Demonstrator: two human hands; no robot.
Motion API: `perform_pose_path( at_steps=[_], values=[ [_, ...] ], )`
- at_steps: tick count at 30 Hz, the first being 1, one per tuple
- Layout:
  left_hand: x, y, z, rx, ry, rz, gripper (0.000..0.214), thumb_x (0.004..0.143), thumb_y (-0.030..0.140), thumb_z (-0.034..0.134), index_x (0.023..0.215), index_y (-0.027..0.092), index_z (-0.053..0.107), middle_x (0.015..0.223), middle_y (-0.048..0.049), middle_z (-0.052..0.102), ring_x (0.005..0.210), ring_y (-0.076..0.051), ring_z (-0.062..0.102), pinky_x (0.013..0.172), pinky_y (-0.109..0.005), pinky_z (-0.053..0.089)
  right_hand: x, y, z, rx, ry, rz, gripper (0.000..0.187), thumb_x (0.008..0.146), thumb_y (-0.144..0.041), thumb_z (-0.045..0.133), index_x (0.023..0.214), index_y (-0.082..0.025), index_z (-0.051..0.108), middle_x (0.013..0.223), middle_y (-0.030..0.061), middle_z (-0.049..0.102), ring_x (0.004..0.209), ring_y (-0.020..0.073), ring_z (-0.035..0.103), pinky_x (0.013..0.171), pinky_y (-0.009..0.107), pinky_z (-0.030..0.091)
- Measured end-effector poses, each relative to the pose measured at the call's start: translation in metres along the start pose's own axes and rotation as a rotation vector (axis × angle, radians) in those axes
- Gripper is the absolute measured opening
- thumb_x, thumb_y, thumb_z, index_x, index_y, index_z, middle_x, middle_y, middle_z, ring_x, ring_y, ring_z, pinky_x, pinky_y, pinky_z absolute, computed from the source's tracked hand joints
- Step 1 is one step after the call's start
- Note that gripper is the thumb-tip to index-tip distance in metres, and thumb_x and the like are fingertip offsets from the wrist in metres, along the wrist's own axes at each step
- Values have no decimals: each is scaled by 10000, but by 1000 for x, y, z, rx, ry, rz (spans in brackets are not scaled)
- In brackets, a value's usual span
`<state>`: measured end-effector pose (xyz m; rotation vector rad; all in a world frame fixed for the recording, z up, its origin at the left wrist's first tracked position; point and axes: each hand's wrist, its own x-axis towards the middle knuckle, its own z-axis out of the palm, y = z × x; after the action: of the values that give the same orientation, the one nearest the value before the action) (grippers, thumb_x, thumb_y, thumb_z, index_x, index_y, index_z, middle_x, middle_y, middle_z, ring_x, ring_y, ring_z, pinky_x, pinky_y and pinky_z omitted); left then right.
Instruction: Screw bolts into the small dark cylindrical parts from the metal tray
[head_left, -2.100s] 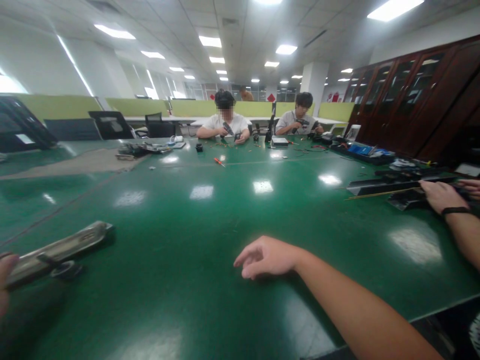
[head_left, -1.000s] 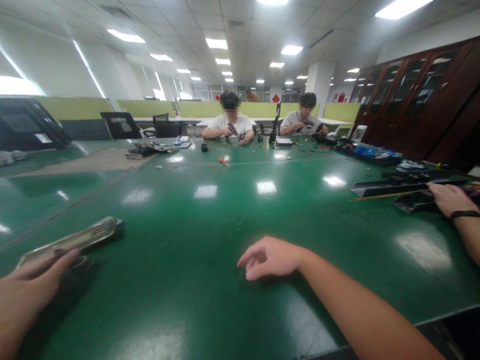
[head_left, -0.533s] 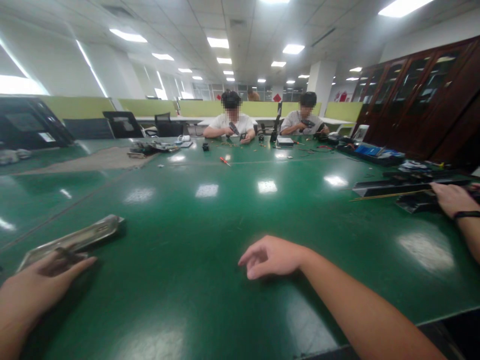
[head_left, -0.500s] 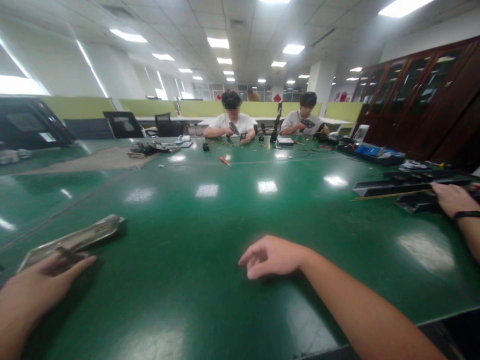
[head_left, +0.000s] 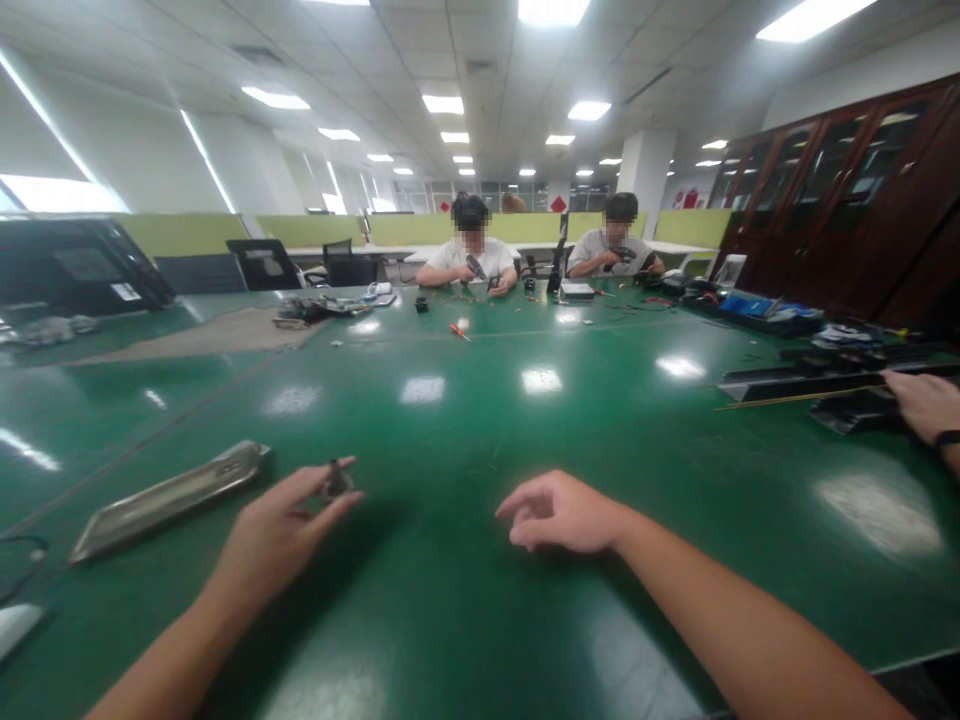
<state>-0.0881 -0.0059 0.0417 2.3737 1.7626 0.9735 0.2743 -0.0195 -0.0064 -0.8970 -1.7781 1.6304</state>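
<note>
My left hand (head_left: 274,520) is raised over the table, left of the middle. Its thumb and fingers pinch a small dark metal part (head_left: 339,480), partly hidden by the fingers, whose exact kind I cannot make out. Behind that hand lies a long, shallow metal tray (head_left: 169,500), set at a slant on the green tabletop (head_left: 420,600). My right hand (head_left: 562,512) is low over the table, right of the middle. Its fingers are loosely curled, a gap shows between thumb and forefinger, and nothing is seen in it.
At the right edge another person's hand (head_left: 926,405) touches dark metal profiles (head_left: 847,412). A thin yellow rod (head_left: 795,398) lies beside them. Farther back are a red screwdriver (head_left: 459,332) and two seated people with power drills. A white object (head_left: 16,628) sits at the left edge.
My left hand has moved right, away from the metal tray, carrying the small metal part. My right hand keeps nearly the same place and pose. The view has shifted slightly.
</note>
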Motion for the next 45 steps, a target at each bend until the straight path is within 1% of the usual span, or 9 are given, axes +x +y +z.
perform_pose_path(
  at_steps=[6, 11, 15, 19, 24, 29, 36, 41, 45],
  values=[
    [4, 67, 57, -263, -325, 326, 290, 918, 414, 650, 1143, 253, 738, 1092, -56, 721, 949, -175, 686, 856, -279, 561, 1, 3, -6, 7, 189, -121, 482, 801, -435, 774, 1158, -120, 693, 755, 12, 665, 598, 119, 601, 610, 256, 466],
    [-5, 91, 73, -313, -464, 395, 239, 884, 335, 707, 1117, 294, 739, 1040, -28, 731, 937, -175, 678, 840, -283, 545, -3, -1, 1, -184, 231, -173, 428, 788, -385, 797, 1120, -146, 673, 803, 16, 679, 703, 136, 596, 674, 262, 462],
    [-12, 91, 72, -326, -520, 382, 161, 875, 275, 702, 1028, 269, 751, 927, -25, 727, 866, -177, 662, 764, -272, 526, -4, -3, 15, -203, 161, -41, 456, 707, -382, 859, 1018, -170, 601, 714, -39, 615, 601, 108, 530, 543, 211, 402],
    [-17, 87, 72, -387, -547, 307, 161, 836, 189, 715, 979, 249, 754, 903, -24, 725, 865, -179, 648, 760, -272, 493, -1, -4, 25, -273, 131, 4, 437, 723, -402, 846, 1005, -180, 597, 691, -56, 593, 577, 101, 520, 524, 201, 385],
    [-18, 87, 72, -414, -562, 242, 180, 754, 215, 814, 926, 241, 764, 871, -16, 737, 864, -185, 650, 765, -273, 471, -2, -7, 26, -322, 128, -31, 320, 829, -387, 745, 1036, -173, 627, 714, -38, 603, 620, 109, 547, 574, 208, 409],
    [-15, 93, 63, -330, -634, 221, 288, 714, 150, 793, 974, 268, 753, 918, -12, 718, 898, -201, 640, 786, -283, 469, -6, -6, 24, -374, 92, -21, 472, 730, -429, 836, 1073, -176, 633, 703, -42, 599, 602, 113, 551, 560, 211, 422],
    [-14, 94, 56, -308, -680, 272, 297, 810, 149, 671, 1074, 274, 728, 965, -23, 704, 946, -207, 627, 838, -311, 464, -5, -5, 22, -420, 105, -30, 557, 692, -450, 863, 1122, -171, 646, 755, -28, 628, 592, 104, 551, 539, 202, 426],
    [-20, 88, 63, -331, -631, 199, 511, 773, 153, 686, 1263, 286, 620, 1046, -28, 688, 976, -214, 631, 891, -345, 477, -3, -6, 24, -458, 118, -67, 495, 695, -416, 861, 1076, -162, 673, 700, -39, 611, 584, 110, 539, 554, 212, 413],
    [-20, 86, 66, -336, -612, 151, 334, 779, 184, 690, 1102, 256, 642, 1020, -20, 683, 949, -212, 630, 861, -347, 476, -3, -10, 28, -621, 130, -140, 342, 727, -356, 831, 994, -171, 720, 731, -18, 640, 613, 118, 551, 579, 220, 398]
  ],
)
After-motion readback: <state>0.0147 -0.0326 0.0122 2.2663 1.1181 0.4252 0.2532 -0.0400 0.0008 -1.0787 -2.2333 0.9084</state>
